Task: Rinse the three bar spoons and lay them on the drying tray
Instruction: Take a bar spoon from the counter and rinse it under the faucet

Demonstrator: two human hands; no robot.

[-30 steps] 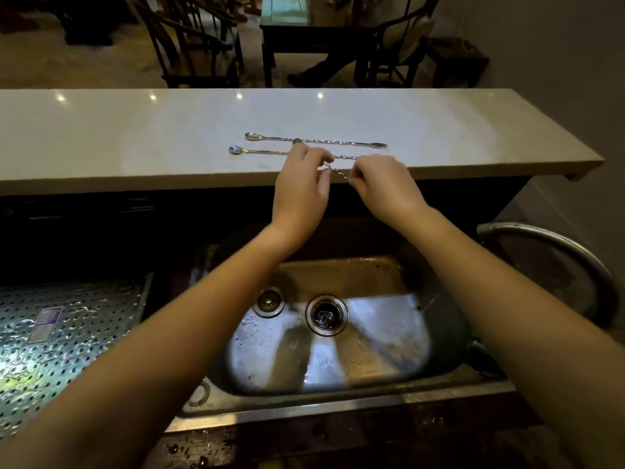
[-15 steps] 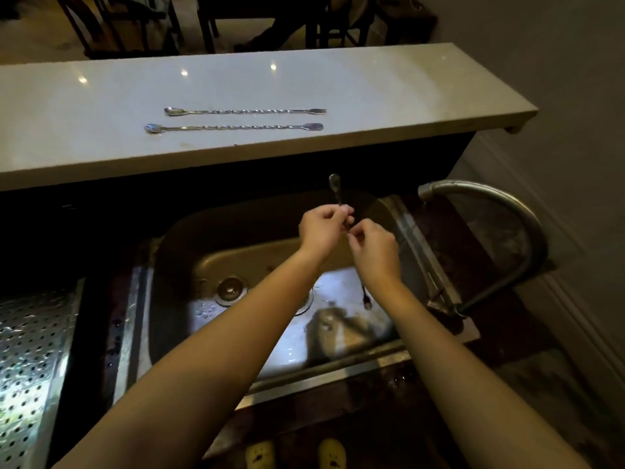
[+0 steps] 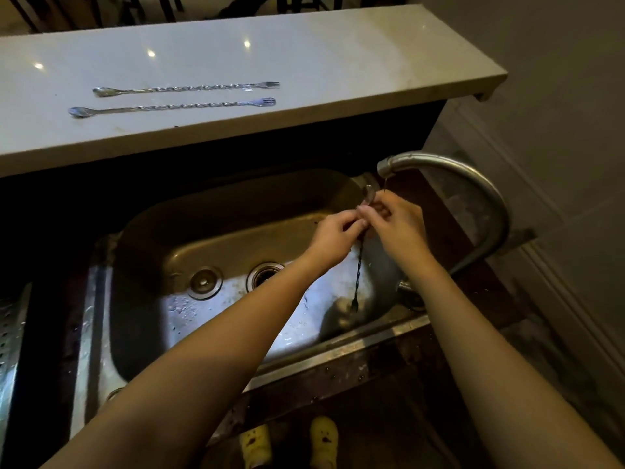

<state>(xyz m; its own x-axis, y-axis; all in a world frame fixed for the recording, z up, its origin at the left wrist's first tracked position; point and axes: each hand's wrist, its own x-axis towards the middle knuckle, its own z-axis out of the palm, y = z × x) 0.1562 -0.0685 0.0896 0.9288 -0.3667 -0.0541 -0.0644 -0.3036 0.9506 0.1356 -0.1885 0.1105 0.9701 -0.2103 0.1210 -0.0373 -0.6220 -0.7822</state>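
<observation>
Both hands hold one twisted bar spoon (image 3: 359, 265) upright over the right side of the steel sink (image 3: 216, 313). Its bowl pokes up beside the faucet spout (image 3: 389, 162), where a thin trickle of water falls. Its fork end hangs down into the basin. My left hand (image 3: 336, 236) pinches the stem just below my right hand (image 3: 395, 223). Two more bar spoons lie side by side on the pale counter: the far one (image 3: 186, 88) and the near one (image 3: 172, 107). The perforated drying tray (image 3: 10, 333) shows at the left edge.
The curved faucet pipe (image 3: 487, 204) arches at the right of the sink. The drain (image 3: 265, 275) and a round plug (image 3: 204, 282) sit in the basin floor. A wall runs along the right. Chair legs stand beyond the counter.
Both hands lifted one spoon off the counter, brought it down over the sink, and have now carried it right, under the faucet spout. Two spoons stay on the counter.
</observation>
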